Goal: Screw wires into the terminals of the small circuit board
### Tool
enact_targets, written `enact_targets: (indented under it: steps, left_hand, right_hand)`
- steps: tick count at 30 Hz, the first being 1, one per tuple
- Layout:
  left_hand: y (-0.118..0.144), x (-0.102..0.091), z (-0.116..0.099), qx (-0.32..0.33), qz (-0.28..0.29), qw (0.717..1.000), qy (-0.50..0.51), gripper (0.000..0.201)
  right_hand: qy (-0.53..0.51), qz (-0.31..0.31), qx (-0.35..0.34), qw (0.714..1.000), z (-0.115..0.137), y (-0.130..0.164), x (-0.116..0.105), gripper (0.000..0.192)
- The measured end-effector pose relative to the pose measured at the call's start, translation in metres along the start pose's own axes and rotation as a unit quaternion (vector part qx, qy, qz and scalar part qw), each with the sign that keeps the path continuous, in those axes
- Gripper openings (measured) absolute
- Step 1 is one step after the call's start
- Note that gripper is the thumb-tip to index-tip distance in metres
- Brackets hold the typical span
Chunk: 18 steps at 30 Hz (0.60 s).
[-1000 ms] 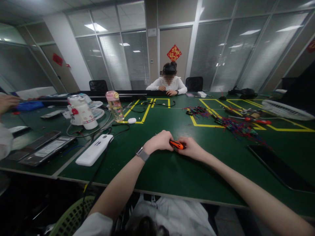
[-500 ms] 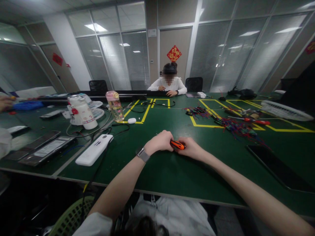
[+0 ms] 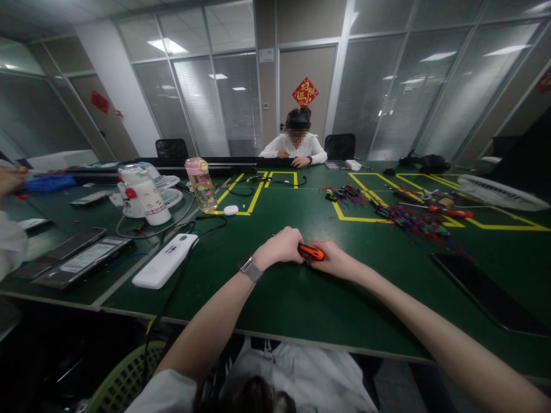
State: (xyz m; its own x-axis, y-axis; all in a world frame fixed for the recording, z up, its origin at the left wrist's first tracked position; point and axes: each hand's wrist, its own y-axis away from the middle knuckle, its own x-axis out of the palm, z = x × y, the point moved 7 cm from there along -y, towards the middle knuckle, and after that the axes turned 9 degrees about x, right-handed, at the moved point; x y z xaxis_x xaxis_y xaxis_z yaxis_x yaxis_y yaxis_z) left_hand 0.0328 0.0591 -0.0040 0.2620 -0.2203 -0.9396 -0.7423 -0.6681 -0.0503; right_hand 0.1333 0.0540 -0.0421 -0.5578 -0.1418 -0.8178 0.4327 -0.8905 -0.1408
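My right hand [image 3: 333, 259] is closed round a tool with an orange-and-black handle [image 3: 311, 252], which looks like small pliers; its working end is hidden. Right beside it, my left hand [image 3: 282, 245] has its fingers curled down and pressed together at the left end of the tool. What those fingers pinch is hidden behind the hand, though a thin dark tip pokes out past the knuckles. Both hands are low over the green table [image 3: 275, 298], in the middle near its front edge.
On the left are a white power bank [image 3: 166, 261], a white bottle [image 3: 150, 201], a pink-lidded bottle [image 3: 201, 183] and a white earbud case [image 3: 231, 210]. To the right lie wire bundles [image 3: 413, 221], a red-handled screwdriver [image 3: 450, 211] and a black tablet [image 3: 486, 292]. A person [image 3: 295, 143] sits opposite.
My hands and the orange-and-black tool stay almost in place. At the far left, another person's sleeve has shifted slightly.
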Motion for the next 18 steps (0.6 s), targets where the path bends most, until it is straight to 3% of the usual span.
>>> enact_targets:
  steps: [7,10,13,16,18]
  left_hand:
    - [0.000,0.001,0.003,0.001,-0.003,1.000,0.003,0.013]
    - [0.003,-0.004,0.008,-0.007,-0.007,0.999,0.034,0.021]
    - [0.004,-0.028,0.008,0.024,-0.112,0.988,0.106,0.024]
    - [0.007,-0.054,0.008,0.047,-0.259,0.934,0.240,0.029]
    - [0.008,-0.059,0.006,0.055,-0.307,0.897,0.315,0.035]
  right_hand:
    - [0.008,0.010,0.008,1.000,0.003,0.000,-0.001,0.011]
    - [-0.006,0.011,0.030,0.999,0.000,-0.002,0.000,0.012]
    - [-0.063,0.020,0.036,0.997,-0.002,-0.001,0.002,0.012]
    - [-0.099,0.015,0.031,0.995,-0.002,0.000,0.002,0.013]
    - [-0.107,0.009,0.030,0.994,-0.002,0.001,0.002,0.012]
